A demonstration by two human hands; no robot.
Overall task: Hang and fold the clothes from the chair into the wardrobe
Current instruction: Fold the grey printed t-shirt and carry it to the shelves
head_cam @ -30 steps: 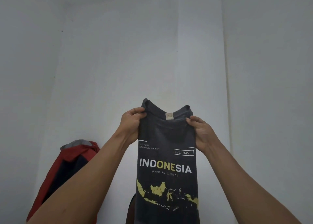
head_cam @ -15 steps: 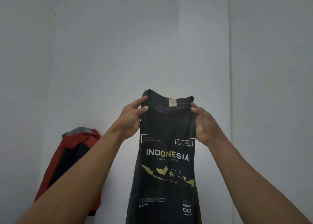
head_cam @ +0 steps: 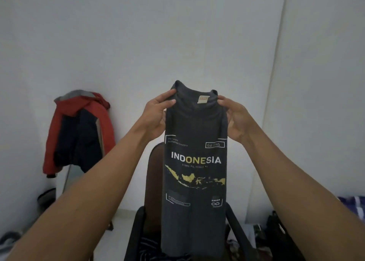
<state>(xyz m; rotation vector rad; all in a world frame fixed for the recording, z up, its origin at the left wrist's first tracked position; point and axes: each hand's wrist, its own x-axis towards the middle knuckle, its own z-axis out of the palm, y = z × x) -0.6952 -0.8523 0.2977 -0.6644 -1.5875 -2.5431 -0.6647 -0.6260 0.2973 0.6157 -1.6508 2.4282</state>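
Both hands, left hand point(head_cam: 156, 114) and right hand point(head_cam: 235, 118), pinch the shirt point(head_cam: 195, 162) at center frame, folded narrow; the wardrobe is unseen, so stowing remains.

Both forearms stretch forward and up; the left hand point(head_cam: 156, 115) and right hand point(head_cam: 236, 119) each pinch the T-shirt point(head_cam: 194, 126), hidden fingers probably curled behind.

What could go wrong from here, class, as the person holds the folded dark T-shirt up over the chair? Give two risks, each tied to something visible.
1. The left hand and right hand pinch only the T-shirt at its top corners by the collar. A slip could let the lengthwise fold fall open.
2. The hem hangs between the armrests of the chair, near a striped garment, so it might snag or drag that along.
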